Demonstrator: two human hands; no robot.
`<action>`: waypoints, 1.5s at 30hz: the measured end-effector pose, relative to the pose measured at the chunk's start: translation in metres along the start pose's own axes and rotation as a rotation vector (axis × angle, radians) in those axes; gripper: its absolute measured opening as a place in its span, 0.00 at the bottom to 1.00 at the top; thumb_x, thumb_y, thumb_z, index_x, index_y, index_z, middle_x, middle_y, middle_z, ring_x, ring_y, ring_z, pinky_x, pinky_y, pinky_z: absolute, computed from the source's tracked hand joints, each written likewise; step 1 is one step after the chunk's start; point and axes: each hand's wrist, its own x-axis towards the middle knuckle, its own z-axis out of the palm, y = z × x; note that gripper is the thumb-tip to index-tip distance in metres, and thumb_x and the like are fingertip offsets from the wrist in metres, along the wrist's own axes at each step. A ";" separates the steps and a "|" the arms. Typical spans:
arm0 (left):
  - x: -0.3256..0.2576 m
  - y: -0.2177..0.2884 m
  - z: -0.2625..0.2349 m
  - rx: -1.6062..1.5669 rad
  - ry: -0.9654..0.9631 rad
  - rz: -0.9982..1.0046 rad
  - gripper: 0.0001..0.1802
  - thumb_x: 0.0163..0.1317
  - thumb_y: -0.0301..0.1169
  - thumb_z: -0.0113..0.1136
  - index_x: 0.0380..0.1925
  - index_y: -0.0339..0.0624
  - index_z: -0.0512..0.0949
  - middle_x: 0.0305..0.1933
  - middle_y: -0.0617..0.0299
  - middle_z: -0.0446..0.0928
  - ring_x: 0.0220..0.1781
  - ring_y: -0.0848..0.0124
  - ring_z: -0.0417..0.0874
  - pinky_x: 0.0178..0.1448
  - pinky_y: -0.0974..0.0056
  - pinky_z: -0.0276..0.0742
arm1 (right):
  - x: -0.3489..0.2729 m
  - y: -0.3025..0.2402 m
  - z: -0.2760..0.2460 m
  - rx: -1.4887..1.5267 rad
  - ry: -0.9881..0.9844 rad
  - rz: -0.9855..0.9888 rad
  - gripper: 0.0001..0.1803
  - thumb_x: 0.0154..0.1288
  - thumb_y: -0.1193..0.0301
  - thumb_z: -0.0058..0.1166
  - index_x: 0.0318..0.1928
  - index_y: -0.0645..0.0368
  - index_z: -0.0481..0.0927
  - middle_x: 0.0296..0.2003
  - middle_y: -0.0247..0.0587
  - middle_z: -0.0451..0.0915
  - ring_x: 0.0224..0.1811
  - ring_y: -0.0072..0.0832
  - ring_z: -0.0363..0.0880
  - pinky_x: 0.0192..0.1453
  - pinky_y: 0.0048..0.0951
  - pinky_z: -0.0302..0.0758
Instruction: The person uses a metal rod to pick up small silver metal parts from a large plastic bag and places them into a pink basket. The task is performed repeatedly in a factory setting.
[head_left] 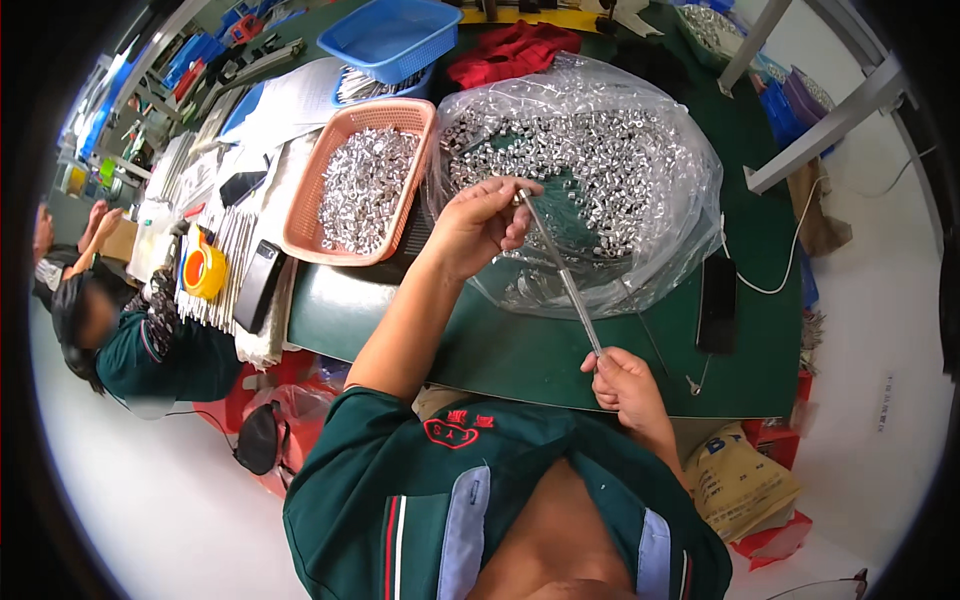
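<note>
My right hand (pixel 625 385) grips the lower end of a thin metal rod (pixel 562 275) that slants up to the left. My left hand (pixel 485 222) pinches a small silver metal piece at the rod's top end, right over a clear plastic bag (pixel 690 170) spread on the green table. The bag is full of small silver metal parts (pixel 600 160).
An orange basket (pixel 305 230) of the same silver parts stands left of the bag, a blue basket (pixel 385 35) behind it. A black phone (pixel 717 315) on a white cable lies at right. Another person (pixel 130 340) sits at left near yellow tape (pixel 203 272). A thin loose rod (pixel 645 335) lies nearby.
</note>
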 end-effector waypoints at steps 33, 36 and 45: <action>-0.067 0.020 -0.013 0.950 0.325 0.673 0.12 0.58 0.22 0.68 0.43 0.33 0.81 0.30 0.63 0.81 0.28 0.79 0.80 0.32 0.75 0.75 | 0.006 0.013 0.026 -0.241 0.284 -0.095 0.12 0.76 0.65 0.48 0.41 0.61 0.78 0.18 0.18 0.59 0.17 0.07 0.50 0.18 0.15 0.46; -0.071 0.022 -0.013 1.119 0.337 0.793 0.13 0.55 0.23 0.70 0.41 0.36 0.82 0.29 0.63 0.82 0.28 0.78 0.81 0.32 0.74 0.76 | 0.007 0.015 0.030 -0.303 0.300 -0.095 0.12 0.76 0.65 0.48 0.42 0.61 0.79 0.18 0.17 0.59 0.17 0.07 0.50 0.18 0.15 0.46; -0.077 0.026 -0.030 1.340 0.380 0.959 0.15 0.47 0.28 0.75 0.36 0.41 0.83 0.27 0.60 0.81 0.25 0.70 0.81 0.30 0.67 0.75 | 0.004 0.017 0.035 -0.340 0.303 -0.119 0.11 0.75 0.67 0.48 0.43 0.63 0.78 0.18 0.18 0.59 0.17 0.07 0.51 0.19 0.15 0.47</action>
